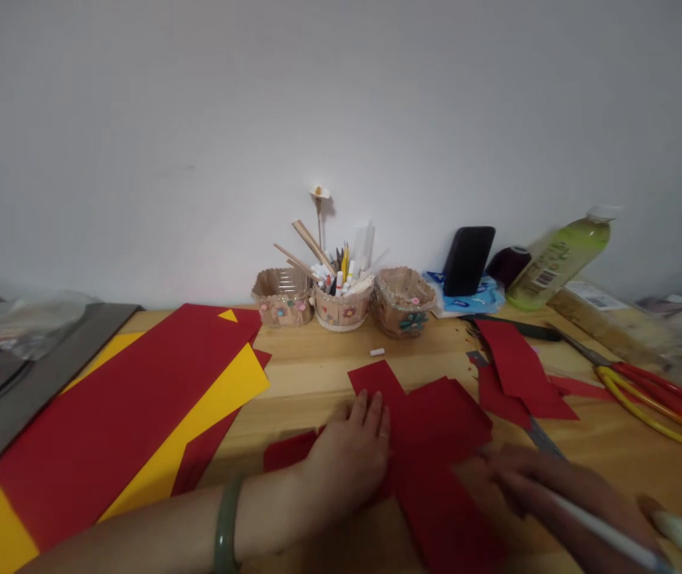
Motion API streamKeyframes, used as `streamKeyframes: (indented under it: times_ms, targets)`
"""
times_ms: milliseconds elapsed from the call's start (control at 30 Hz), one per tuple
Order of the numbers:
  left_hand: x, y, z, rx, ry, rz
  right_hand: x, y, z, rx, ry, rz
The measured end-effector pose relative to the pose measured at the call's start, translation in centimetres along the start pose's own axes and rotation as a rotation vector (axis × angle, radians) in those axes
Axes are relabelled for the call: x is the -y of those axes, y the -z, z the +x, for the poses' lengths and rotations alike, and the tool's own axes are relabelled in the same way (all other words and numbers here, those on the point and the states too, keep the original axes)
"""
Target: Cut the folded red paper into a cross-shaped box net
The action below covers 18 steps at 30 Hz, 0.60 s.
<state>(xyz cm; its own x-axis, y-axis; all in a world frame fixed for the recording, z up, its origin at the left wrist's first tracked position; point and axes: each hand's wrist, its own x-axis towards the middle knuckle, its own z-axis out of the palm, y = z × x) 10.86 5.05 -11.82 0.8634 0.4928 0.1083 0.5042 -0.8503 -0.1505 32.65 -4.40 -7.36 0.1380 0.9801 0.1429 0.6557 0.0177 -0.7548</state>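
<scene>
A cross-shaped piece of red paper (pixel 427 434) lies on the wooden table in front of me, with creased flaps at its sides. My left hand (pixel 349 446) rests on its left part, palm down, fingers stretched out flat. To the right, my right hand (pixel 561 494) is closed around a slim white pen-like tool (pixel 595 526). Its tip is near the paper's right edge, but motion blur hides whether they touch and what kind of tool it is. A smaller red paper flap (pixel 289 450) shows just left of my left hand.
Large red sheets (pixel 131 399) and yellow sheets (pixel 209 406) lie left. Decorated baskets (pixel 341 311) line the wall, the middle one full of pens and sticks. At right are red scraps (pixel 514 367), scissors (pixel 645 391), a phone (pixel 468 259) and a bottle (pixel 561 259).
</scene>
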Motion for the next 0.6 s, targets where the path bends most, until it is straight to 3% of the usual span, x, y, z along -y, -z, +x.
streamKeyframes:
  times_ms: [67,133,200,267,367,433,533,600]
  targets:
    - [-0.3,0.3,-0.2,-0.02,-0.011,0.036,2.2,0.4,1.6,0.014,-0.164,0.182]
    - [-0.5,0.4,-0.3,-0.042,-0.011,0.067,3.6,0.1,3.1,-0.109,-0.275,0.406]
    - [-0.5,0.4,-0.3,-0.059,-0.009,0.074,4.1,-0.7,4.5,-0.138,-0.354,0.619]
    - [-0.2,0.4,-0.2,-0.071,-0.014,0.062,3.9,-1.8,5.8,-0.087,-0.383,0.771]
    - [0.2,0.6,-0.1,-0.113,-0.028,0.043,3.3,-3.5,7.5,-0.036,-0.373,0.865]
    - [0.1,0.8,-0.4,-0.203,-0.039,0.056,2.9,-4.6,8.4,-0.056,-0.373,0.885]
    - [-1.1,0.8,-1.4,-0.386,-0.062,0.065,2.3,-6.3,8.9,-0.097,-0.389,0.89]
    - [-2.3,0.5,-2.2,-0.441,-0.085,0.05,1.9,-7.1,8.9,-0.117,-0.394,0.887]
